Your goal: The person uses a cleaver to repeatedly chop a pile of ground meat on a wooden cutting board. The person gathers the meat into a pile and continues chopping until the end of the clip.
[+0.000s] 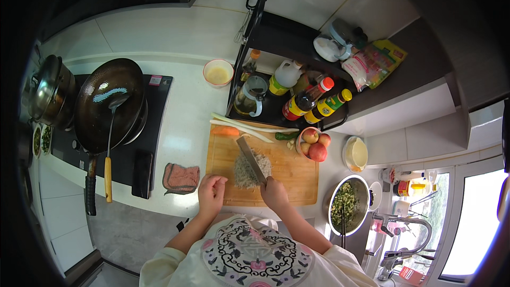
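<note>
My right hand (275,194) grips the handle of a kitchen cleaver (252,160). Its blade lies across a heap of finely chopped pale food (242,172), perhaps cut glass noodles, on a wooden cutting board (297,183). At the board's left edge, my left hand (212,191) is loosely curled, and I cannot tell whether it touches the wood. Along the far side of the board are a piece of carrot (225,130), pale scallion stalks (255,128) and a green pepper (287,136). A few garlic cloves (291,144) sit near the pepper.
A wok (95,115) holding a spatula (108,167) rests on the cooktop (167,87). Left of the board lies a folded cloth (181,178). To the right stand a bowl of apples (318,152) and a steel bowl of chopped greens (346,203). Behind is a bottle rack (275,115).
</note>
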Available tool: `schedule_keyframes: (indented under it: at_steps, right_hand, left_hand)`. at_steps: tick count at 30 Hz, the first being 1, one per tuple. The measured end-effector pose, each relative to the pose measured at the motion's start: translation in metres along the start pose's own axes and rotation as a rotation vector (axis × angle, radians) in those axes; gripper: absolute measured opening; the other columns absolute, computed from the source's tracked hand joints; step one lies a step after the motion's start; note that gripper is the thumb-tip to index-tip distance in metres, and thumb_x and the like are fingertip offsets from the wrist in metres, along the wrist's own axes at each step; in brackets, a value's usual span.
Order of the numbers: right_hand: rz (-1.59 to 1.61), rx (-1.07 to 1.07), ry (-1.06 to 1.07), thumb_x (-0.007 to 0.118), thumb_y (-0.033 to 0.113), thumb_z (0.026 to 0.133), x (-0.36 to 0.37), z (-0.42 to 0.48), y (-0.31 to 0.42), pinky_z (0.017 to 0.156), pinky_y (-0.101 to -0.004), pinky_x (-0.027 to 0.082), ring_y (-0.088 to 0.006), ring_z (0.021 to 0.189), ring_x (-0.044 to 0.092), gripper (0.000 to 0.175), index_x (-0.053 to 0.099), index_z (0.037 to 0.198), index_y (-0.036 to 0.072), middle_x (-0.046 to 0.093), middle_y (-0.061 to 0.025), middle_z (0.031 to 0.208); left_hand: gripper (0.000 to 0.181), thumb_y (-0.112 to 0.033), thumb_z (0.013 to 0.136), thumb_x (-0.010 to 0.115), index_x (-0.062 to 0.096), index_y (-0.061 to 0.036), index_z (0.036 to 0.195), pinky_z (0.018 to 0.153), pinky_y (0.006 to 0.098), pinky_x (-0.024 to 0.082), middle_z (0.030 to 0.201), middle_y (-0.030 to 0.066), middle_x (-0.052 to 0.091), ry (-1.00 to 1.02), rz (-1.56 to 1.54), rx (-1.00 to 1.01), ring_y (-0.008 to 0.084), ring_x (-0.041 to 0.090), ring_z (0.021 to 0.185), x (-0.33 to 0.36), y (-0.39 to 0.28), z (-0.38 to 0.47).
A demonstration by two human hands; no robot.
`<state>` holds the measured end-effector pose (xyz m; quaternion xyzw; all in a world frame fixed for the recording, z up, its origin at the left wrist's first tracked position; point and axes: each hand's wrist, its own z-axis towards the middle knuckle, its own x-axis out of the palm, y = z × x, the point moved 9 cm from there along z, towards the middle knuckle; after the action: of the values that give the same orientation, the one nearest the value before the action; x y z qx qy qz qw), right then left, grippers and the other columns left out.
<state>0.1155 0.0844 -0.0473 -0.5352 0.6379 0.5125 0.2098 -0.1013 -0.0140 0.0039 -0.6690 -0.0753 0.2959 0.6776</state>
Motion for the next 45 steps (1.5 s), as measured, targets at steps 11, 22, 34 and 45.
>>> schedule_keyframes:
  at_steps: [11, 22, 34, 45]
  right_hand:
    - [-0.050, -0.102, 0.095, 0.054, 0.020, 0.088, -0.029, -0.017, 0.039, 0.065, -0.0516, 0.052, -0.0437, 0.072, 0.064, 0.022, 0.057, 0.084, -0.001, 0.064, -0.0254, 0.077]
    - [-0.088, -0.072, 0.081, 0.053, 0.021, 0.088, -0.004, -0.015, 0.016, 0.063, -0.0521, 0.053, -0.0436, 0.070, 0.064, 0.022, 0.056, 0.088, -0.001, 0.064, -0.0260, 0.076]
    - [-0.033, 0.022, -0.012, 0.054, 0.021, 0.089, -0.002, -0.013, 0.009, 0.064, -0.0527, 0.052, -0.0455, 0.070, 0.063, 0.025, 0.056, 0.086, -0.003, 0.064, -0.0276, 0.076]
    - [-0.081, -0.042, 0.081, 0.054, 0.022, 0.088, -0.024, -0.016, 0.033, 0.068, -0.0524, 0.052, -0.0452, 0.075, 0.063, 0.023, 0.056, 0.086, -0.001, 0.065, -0.0254, 0.080]
  left_hand:
    - [0.008, -0.006, 0.090, 0.057, 0.062, 0.0008, 0.089, 0.060, 0.0291, 0.045, 0.086, 0.0107, 0.061, 0.012, -0.017, 0.004, 0.0199, 0.055, 0.066, 0.003, 0.014, -0.005]
    - [0.009, -0.006, 0.090, 0.057, 0.063, -0.0001, 0.088, 0.057, 0.0285, 0.044, 0.084, 0.0097, 0.060, 0.005, -0.013, 0.003, 0.0191, 0.056, 0.065, 0.004, 0.005, 0.000]
    - [0.011, -0.009, 0.091, 0.058, 0.065, -0.0006, 0.087, 0.058, 0.0287, 0.044, 0.082, 0.0096, 0.060, 0.001, 0.025, 0.007, 0.0187, 0.054, 0.065, 0.001, 0.006, 0.002]
    - [0.011, -0.008, 0.091, 0.058, 0.065, -0.0004, 0.087, 0.058, 0.0288, 0.044, 0.081, 0.0095, 0.059, -0.013, 0.007, -0.019, 0.0183, 0.054, 0.064, 0.000, 0.010, 0.000]
